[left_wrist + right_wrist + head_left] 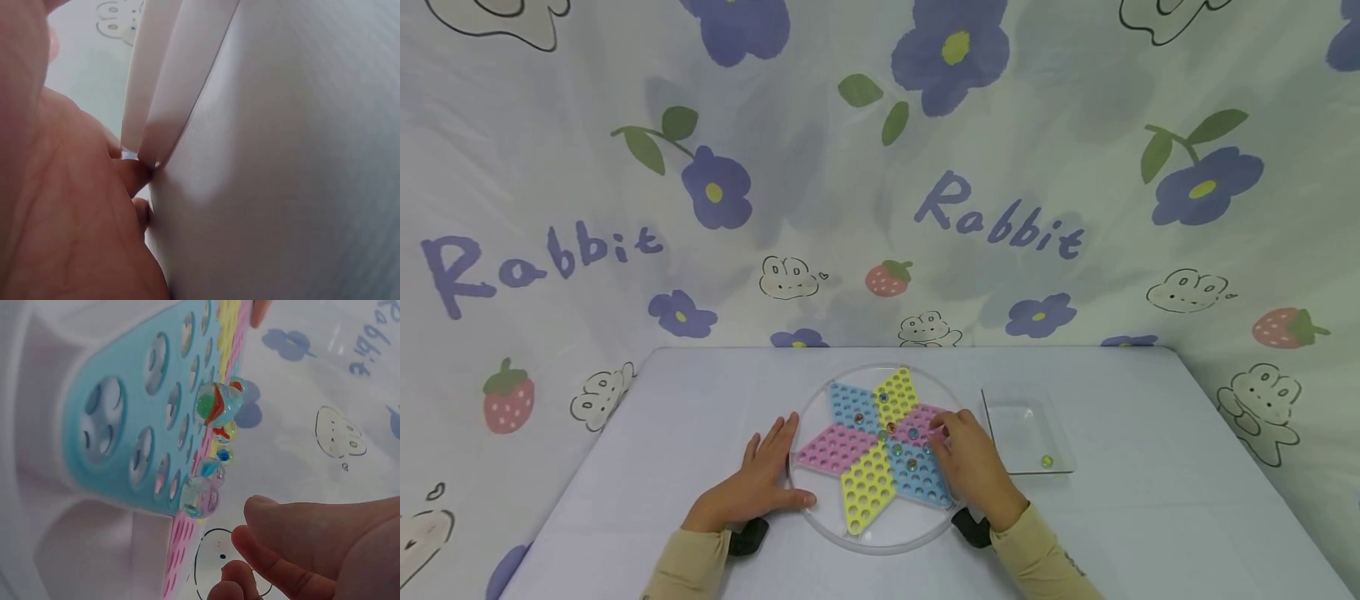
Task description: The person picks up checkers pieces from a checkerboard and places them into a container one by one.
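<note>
A round, clear-rimmed Chinese checkers board (868,492) lies on the table with a star of yellow, pink and blue points. Several glass marbles (912,464) sit in its holes around the middle and on the right-hand blue point. My left hand (758,483) rests at the board's left rim, fingers spread. Over the right-hand pink and blue points, my right hand (973,467) hovers with thumb and fingers loosely bent and no marble visible between them. In the right wrist view, its fingertips are just beside a clear marble (200,497) seated near the pink-blue border.
A clear square tray (1022,417) stands right of the board, a yellow-green marble (1047,461) in its near right corner. The white-covered table (1150,467) meets a curtain printed with flowers and rabbits behind it.
</note>
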